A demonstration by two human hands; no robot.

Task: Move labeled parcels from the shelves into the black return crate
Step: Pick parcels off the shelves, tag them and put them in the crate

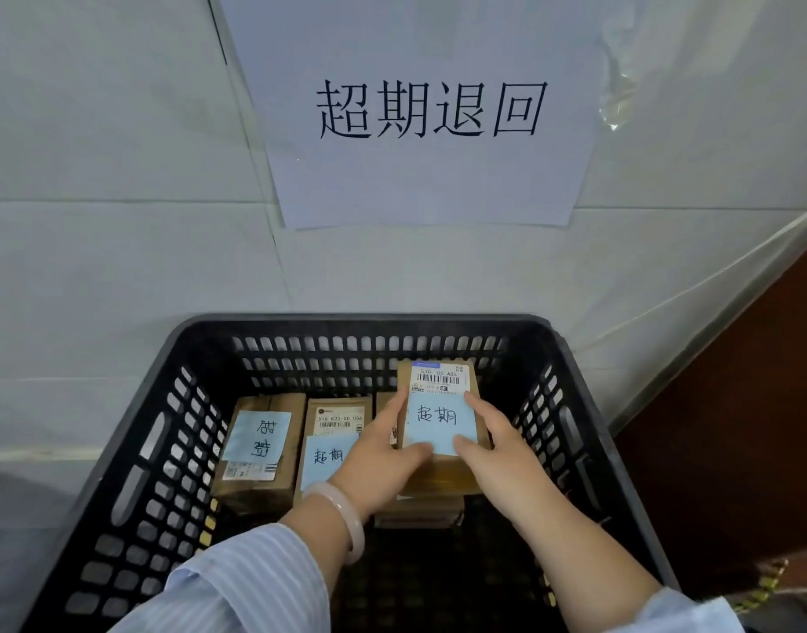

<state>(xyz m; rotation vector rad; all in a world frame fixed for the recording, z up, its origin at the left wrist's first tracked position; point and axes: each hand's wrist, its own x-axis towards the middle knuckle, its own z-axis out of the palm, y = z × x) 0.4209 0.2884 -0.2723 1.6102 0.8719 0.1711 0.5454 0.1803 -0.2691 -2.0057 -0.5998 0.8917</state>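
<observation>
You've got both hands on one parcel (443,395) inside the black crate (360,320), toward its far R side. Your L hand (383,459) grips the parcel's L edge, thumb on its blue note (438,420). Your R hand (495,445) clamps the R edge, thumb on the note too. It's over another brown box (420,511); can't tell if touching. Far-L parcel (260,454) and mid parcel (335,427) lie beside it, both w/ blue notes.

Three parcels (260,454) lie in the crate (132,454), left.
</observation>
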